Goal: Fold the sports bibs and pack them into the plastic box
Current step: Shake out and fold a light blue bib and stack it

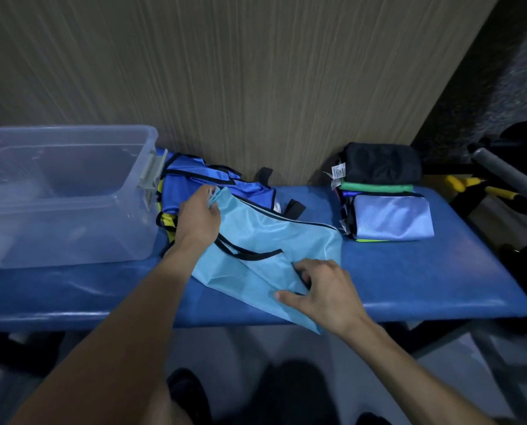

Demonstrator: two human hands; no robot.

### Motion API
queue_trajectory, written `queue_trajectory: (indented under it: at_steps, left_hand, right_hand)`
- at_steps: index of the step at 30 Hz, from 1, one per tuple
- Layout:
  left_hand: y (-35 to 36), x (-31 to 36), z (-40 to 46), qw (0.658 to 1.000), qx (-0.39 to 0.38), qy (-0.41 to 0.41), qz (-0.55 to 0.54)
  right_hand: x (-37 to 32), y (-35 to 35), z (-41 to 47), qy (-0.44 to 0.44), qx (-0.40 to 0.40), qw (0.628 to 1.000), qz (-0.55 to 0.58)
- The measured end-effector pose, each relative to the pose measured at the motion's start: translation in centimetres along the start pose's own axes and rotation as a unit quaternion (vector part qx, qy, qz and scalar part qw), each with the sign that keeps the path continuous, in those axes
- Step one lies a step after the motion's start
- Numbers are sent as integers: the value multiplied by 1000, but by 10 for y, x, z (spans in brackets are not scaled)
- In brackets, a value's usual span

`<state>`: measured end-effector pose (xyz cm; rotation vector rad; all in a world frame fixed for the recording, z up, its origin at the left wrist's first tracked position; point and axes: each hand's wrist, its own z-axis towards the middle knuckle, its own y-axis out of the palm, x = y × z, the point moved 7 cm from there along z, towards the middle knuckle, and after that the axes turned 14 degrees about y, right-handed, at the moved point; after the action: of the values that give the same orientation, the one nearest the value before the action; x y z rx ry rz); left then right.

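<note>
- A padded counter (409, 277) with a glossy blue vinyl top stands against a wall of grey-brown wood-grain panel (256, 72); grey floor (317, 348) shows under its front edge.
- A pale blue nylon sports bib with black trim (265, 240) lies spread mid-counter, one corner hanging over the front edge.
- The left hand (197, 217) pinches the bib's far upper corner; its grip is clenched on the cloth.
- The right hand (323, 291) rests on the bib's near part, fingers curled into a fold.
- A clear plastic box (69, 191) sits at the counter's left end.
- Unfolded royal-blue and yellow bibs (194, 179) lie between box and wall.
- A stack of folded bibs (384, 197) sits to the right.
</note>
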<state>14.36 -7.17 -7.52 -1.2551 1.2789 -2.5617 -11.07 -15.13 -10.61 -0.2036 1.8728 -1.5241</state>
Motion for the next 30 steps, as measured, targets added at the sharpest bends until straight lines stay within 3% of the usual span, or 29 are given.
queue_trajectory:
  at_steps: [2,4,7,10,12,15,19,21,23,25,26,28,30]
  left_hand:
    - [0,-2,-2,1000,0,-17,0]
    - [-1,-3,-2,1000,-2,-22,6]
    - [-2,-5,-1,1000,-2,-26,4]
    - [-4,-6,-1,1000,-2,-30,6]
    - [-5,-5,-1,999,0,-33,1]
    - [-6,-4,0,1000,-1,-31,0]
    - [-7,-7,2,1000,-11,-23,1]
    - [-5,1,2,998,-26,22,44]
    - [-6,28,-1,981,-8,127,147]
    - [-2,68,-13,957,22,248,149]
    - [8,87,-21,946,4,303,115]
    - [42,111,-43,924,-112,363,52]
    - [79,100,-62,906,-258,331,61]
  right_hand:
    - [-5,3,-4,-16,13,998,53]
    - [-15,9,-14,-87,11,993,82]
    - [-32,29,-37,-234,6,972,-6]
    - [-35,35,-51,-309,30,948,-75]
    - [-29,19,-50,-295,50,954,-27]
    - [-2,-8,-33,-204,86,973,63]
    - [13,5,-23,-149,71,985,-52]
    - [1,20,-31,-178,54,977,-108]
    - [-10,35,-40,-214,43,966,-141]
    - [-13,48,-42,-223,16,960,-170]
    - [-13,52,-42,-221,3,959,-175]
    - [-14,52,-41,-225,-20,962,-151]
    - [-19,38,-41,-240,-12,965,-104]
